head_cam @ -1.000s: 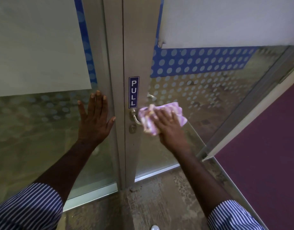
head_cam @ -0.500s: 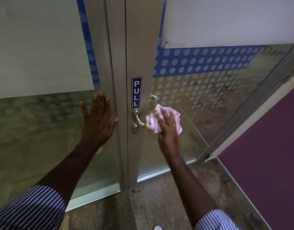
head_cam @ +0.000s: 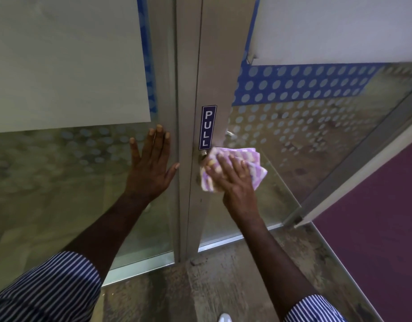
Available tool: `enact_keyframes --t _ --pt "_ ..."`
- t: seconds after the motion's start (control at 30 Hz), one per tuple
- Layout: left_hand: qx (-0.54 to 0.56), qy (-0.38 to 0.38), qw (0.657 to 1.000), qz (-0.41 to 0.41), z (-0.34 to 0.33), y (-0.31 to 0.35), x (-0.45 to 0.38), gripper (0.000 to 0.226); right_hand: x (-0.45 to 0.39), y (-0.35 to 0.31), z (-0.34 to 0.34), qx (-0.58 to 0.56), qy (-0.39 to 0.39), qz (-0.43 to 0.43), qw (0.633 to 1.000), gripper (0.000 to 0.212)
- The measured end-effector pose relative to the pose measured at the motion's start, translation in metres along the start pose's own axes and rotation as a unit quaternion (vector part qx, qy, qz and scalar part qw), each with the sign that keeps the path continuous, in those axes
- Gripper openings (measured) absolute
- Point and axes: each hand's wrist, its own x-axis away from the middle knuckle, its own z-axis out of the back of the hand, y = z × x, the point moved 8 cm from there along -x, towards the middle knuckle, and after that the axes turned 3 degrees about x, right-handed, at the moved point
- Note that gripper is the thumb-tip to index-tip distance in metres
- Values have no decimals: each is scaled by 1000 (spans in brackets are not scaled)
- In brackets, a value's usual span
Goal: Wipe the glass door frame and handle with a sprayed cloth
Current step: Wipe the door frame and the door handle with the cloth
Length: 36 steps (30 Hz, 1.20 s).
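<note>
A person in striped sleeves [head_cam: 49, 287] stands at a glass door, the right hand [head_cam: 232, 180] pressing a pink-and-white cloth [head_cam: 251, 159] over the handle [head_cam: 203, 156], fingers spread and laid across the bunched fabric just below the blue "PULL" sign [head_cam: 209, 127] on the metal door frame [head_cam: 214, 66]; only a sliver of the handle shows at the cloth's left edge. The left hand [head_cam: 151, 168] lies flat against the neighbouring glass panel [head_cam: 61, 182] beside the frame, fingers straight and slightly apart, thumb angled toward the frame and holding nothing.
</note>
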Motion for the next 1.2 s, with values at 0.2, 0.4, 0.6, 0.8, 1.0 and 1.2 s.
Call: enact_keyframes --t 0.2,0.4,0.6,0.8,1.0,1.2 --pt "5 -9 1000 6 -1 1 0 88 -4 -43 -15 -15 -14 83 996 65" --pt "9 -6 1000 4 2 3 0 87 -6 -20 -2 -55 3 -7 998 86" --pt "2 1 1000 -5 0 1 2 87 2 41 0 -178 51 -148 971 90" --pt "4 -4 1000 3 0 3 0 91 11 61 -15 -486 161 -333 792 59" --pt "13 -5 1000 11 2 6 0 93 34 30 -34 -651 241 -475 541 55" --pt "16 -40 999 17 1 6 1 89 43 -9 -50 -709 255 -505 422 56"
